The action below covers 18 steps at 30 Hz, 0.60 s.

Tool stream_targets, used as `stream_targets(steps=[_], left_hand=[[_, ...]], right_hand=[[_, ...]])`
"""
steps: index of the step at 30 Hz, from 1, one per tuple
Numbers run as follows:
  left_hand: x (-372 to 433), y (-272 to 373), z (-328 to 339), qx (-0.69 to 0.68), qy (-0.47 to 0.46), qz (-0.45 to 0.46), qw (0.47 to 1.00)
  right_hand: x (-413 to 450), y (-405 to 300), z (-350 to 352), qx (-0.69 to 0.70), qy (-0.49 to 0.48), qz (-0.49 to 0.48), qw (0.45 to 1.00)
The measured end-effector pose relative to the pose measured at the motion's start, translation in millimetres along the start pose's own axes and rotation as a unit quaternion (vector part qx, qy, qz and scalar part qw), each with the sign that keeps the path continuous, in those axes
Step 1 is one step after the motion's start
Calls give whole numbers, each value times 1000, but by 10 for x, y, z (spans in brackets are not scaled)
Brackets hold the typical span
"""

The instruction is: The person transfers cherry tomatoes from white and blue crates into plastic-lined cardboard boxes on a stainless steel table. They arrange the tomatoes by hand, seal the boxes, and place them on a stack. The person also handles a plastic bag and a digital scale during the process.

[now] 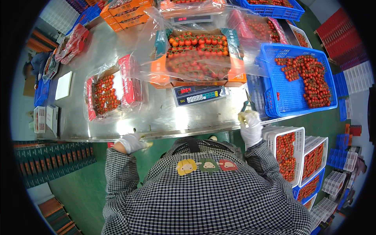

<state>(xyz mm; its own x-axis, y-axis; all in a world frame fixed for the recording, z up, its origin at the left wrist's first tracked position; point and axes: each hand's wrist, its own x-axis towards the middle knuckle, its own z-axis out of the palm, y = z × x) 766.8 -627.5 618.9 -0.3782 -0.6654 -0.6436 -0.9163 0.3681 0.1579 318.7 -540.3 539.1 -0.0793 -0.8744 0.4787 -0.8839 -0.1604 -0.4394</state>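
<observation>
My right hand [251, 128], in a white glove with stained fingertips, is closed around the handles of a pair of green-handled snips [248, 105]. Their blades point away from me over the steel table [158, 114]. My left hand [132, 143], also gloved, hangs at the table's near edge with fingers apart and nothing in it. Straight ahead, an orange and green carton [237, 72] of vine cherry tomatoes [199, 44] rests on a digital scale [201, 96] with a lit display. Clear plastic film [144, 63] spreads around the carton and covers its nearer tomatoes.
To the right stands a blue crate [271, 97] partly filled with tomato trusses. A red, film-wrapped carton [130, 79], partly filled, lies left. Stacked white crates [299, 164] stand beside my right arm. Further back are orange cartons [126, 14] and a second scale [192, 19].
</observation>
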Motion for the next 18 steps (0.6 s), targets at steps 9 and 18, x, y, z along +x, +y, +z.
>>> stream_targets(steps=[9,18], left_hand=[[721,-291,-156,-173,5,100,980],[1445,780,-341,-240,266,387,849]], right_hand=[[155,-379,515,26,-109,25,993],[1087,-622,703,97,-153,-88,980]])
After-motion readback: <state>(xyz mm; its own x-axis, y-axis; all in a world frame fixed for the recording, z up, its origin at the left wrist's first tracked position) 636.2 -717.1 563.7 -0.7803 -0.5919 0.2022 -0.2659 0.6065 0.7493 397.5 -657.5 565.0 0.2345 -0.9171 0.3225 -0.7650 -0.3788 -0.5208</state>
